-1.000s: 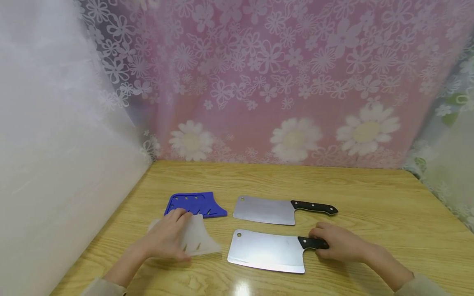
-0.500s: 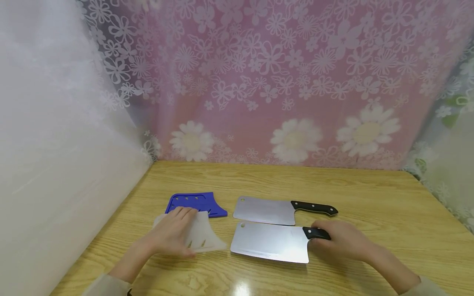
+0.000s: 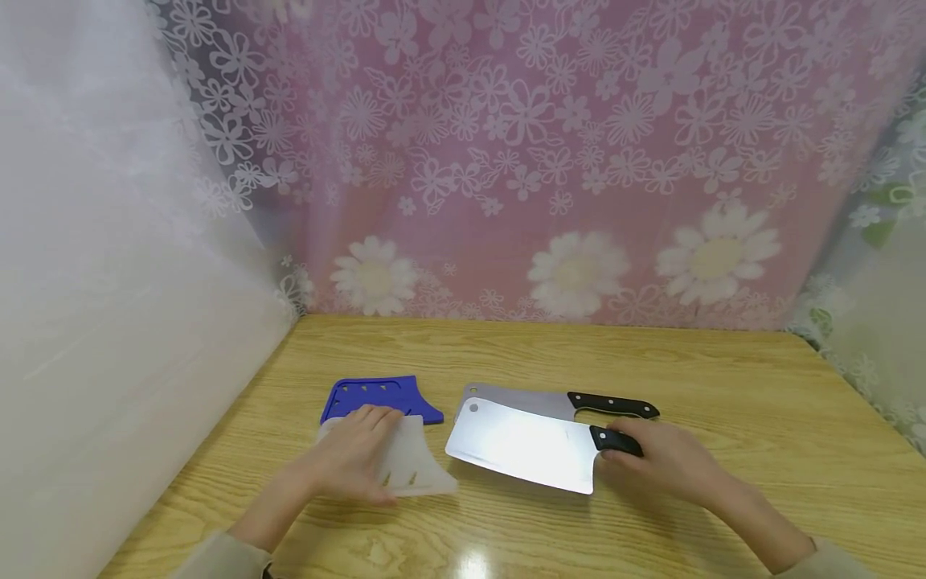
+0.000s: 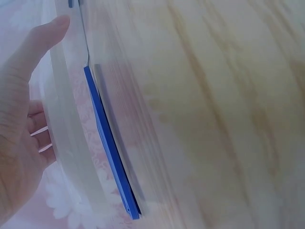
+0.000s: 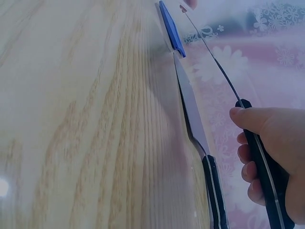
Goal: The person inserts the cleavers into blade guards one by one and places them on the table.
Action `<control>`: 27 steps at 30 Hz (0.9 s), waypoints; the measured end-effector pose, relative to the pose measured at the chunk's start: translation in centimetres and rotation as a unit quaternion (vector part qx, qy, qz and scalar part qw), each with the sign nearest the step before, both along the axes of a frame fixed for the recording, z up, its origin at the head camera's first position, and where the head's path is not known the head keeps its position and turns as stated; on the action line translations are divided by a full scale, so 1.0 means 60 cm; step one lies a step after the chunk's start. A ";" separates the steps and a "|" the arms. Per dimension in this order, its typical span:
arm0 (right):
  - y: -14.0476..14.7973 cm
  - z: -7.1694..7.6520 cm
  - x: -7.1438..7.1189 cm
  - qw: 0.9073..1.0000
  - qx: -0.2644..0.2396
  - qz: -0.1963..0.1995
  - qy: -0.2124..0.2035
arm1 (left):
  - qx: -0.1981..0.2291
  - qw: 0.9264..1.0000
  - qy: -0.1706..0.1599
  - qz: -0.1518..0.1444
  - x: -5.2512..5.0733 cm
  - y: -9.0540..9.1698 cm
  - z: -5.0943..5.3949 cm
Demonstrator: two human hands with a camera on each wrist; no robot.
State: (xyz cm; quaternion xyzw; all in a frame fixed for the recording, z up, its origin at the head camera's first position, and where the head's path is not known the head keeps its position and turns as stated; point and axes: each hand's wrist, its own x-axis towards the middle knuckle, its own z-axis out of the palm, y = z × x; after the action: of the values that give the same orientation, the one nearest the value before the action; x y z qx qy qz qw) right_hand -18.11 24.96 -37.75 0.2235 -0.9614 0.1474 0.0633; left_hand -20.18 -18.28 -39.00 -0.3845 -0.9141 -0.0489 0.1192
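Note:
My right hand [image 3: 669, 454] grips the black handle of a cleaver [image 3: 521, 446], its wide shiny blade raised above the table and pointing left. The fingers wrap the handle in the right wrist view. My left hand [image 3: 350, 458] holds a translucent white blade sheath [image 3: 412, 458] with small slots, thumb on the near edge and fingers over the far one. The sheath's flared end faces the cleaver's blade tip, a small gap apart. Partly behind the held blade lies a second cleaver [image 3: 615, 404]. A blue blade sheath [image 3: 383, 394] lies flat behind the white one, partly covered.
The wood-grain table [image 3: 723, 386] carries the second cleaver and the blue sheath near its middle. A pink floral curtain [image 3: 506, 161] hangs along the back edge. White fabric [image 3: 145, 281] closes off the left side.
The held cleaver has risen and moved away from me, its blade tilting and now overlapping the second cleaver. My left hand and the white sheath have shifted right. Blue sheath and second cleaver stay put.

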 end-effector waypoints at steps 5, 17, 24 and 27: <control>-0.006 0.003 0.000 1.000 -0.022 -0.011 0.001 | -0.012 1.000 -0.015 0.004 0.001 0.011 0.000; -0.012 0.007 0.001 0.999 -0.031 -0.031 0.007 | -0.010 1.000 -0.015 -0.009 0.004 0.029 0.002; -0.011 0.007 0.001 0.999 -0.034 -0.031 0.003 | 0.000 1.000 -0.007 -0.020 0.003 0.032 0.001; -0.011 0.008 0.002 0.999 -0.030 -0.031 0.008 | -0.004 1.000 -0.007 -0.017 0.002 0.033 0.001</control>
State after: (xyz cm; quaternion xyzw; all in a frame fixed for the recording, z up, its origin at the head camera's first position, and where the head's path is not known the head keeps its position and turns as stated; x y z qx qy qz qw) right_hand -18.00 24.31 -37.29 0.1927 -0.9624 0.1727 0.0827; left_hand -20.07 -16.29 -38.96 -0.3998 -0.9085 -0.0500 0.1105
